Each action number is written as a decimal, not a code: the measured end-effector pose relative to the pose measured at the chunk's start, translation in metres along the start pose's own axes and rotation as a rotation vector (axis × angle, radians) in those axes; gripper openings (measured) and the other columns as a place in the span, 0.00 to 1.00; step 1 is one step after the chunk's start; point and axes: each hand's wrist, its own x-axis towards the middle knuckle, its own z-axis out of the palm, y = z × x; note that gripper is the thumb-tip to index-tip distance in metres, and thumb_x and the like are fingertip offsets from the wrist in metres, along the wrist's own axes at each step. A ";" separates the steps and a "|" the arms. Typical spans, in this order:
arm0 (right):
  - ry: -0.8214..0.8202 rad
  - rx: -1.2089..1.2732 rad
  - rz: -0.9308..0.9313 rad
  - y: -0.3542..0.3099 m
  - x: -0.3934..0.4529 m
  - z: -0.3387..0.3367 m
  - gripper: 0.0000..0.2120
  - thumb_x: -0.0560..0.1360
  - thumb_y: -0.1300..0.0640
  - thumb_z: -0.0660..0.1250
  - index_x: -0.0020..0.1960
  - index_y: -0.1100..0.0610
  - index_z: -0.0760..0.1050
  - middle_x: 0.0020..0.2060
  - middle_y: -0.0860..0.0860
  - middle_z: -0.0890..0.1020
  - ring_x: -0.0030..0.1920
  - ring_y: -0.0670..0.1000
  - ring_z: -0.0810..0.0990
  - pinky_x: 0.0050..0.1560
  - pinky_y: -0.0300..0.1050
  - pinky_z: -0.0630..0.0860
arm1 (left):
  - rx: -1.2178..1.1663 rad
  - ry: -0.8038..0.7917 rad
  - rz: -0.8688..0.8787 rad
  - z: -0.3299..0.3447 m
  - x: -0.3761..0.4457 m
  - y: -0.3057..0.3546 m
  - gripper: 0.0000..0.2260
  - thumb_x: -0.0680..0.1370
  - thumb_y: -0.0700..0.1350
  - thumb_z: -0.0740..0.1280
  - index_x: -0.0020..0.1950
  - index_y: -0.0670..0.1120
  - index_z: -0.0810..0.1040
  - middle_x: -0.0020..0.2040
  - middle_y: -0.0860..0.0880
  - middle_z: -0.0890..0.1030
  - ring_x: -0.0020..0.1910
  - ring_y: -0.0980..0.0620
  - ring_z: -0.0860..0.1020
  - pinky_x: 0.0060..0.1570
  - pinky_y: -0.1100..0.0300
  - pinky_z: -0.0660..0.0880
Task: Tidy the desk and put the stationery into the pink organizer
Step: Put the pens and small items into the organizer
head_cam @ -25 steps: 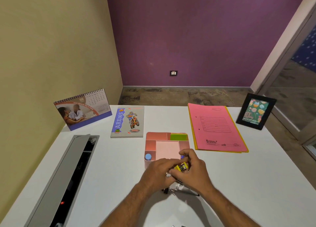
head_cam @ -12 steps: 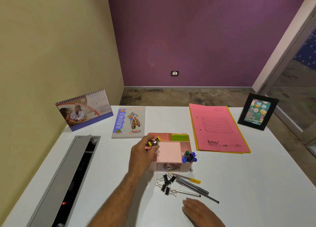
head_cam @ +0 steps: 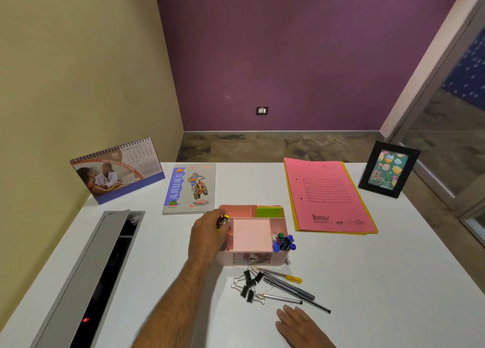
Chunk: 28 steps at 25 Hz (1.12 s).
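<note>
The pink organizer [head_cam: 278, 257] stands mid-desk, with a pink notepad in its middle, green sticky notes [head_cam: 269, 212] at the back and blue and green pens [head_cam: 284, 242] in its right slot. My left hand [head_cam: 208, 233] is over the organizer's left compartments, shut on a small yellow and black object [head_cam: 224, 219]. In front of the organizer lie several black binder clips [head_cam: 249, 284] and pens and pencils [head_cam: 291, 288]. My right hand [head_cam: 301, 326] rests flat on the desk just in front of them, fingers apart, holding nothing.
A desk calendar [head_cam: 118, 169] and a notebook [head_cam: 190, 189] sit at the back left. Pink and yellow folders [head_cam: 328, 198] and a photo frame [head_cam: 388, 169] are at the back right. An open grey cable tray [head_cam: 86, 277] runs along the left edge.
My hands parted from the pile in front of the organizer. The left carried the yellow object up to the organizer's left side. The right drew back toward me and lies flat.
</note>
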 end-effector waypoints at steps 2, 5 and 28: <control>0.024 -0.010 0.033 -0.003 -0.001 0.005 0.18 0.84 0.54 0.39 0.53 0.46 0.67 0.65 0.47 0.69 0.77 0.56 0.38 0.76 0.50 0.39 | 0.042 -0.027 -0.048 0.002 0.002 -0.002 0.15 0.76 0.46 0.72 0.63 0.49 0.80 0.55 0.48 0.84 0.51 0.48 0.81 0.55 0.54 0.79; 0.039 -0.013 0.068 -0.003 -0.001 0.007 0.18 0.83 0.53 0.39 0.52 0.46 0.67 0.58 0.47 0.70 0.77 0.55 0.38 0.76 0.50 0.40 | 0.118 -0.046 -0.086 0.005 0.010 -0.001 0.13 0.77 0.47 0.70 0.62 0.48 0.80 0.54 0.48 0.84 0.50 0.48 0.81 0.53 0.55 0.79; 0.008 0.598 0.480 0.005 0.019 -0.019 0.07 0.72 0.48 0.65 0.50 0.42 0.75 0.45 0.37 0.74 0.43 0.41 0.76 0.44 0.33 0.73 | 0.200 -0.036 0.045 0.006 0.006 -0.008 0.05 0.76 0.47 0.68 0.49 0.50 0.81 0.46 0.53 0.82 0.47 0.51 0.76 0.44 0.55 0.77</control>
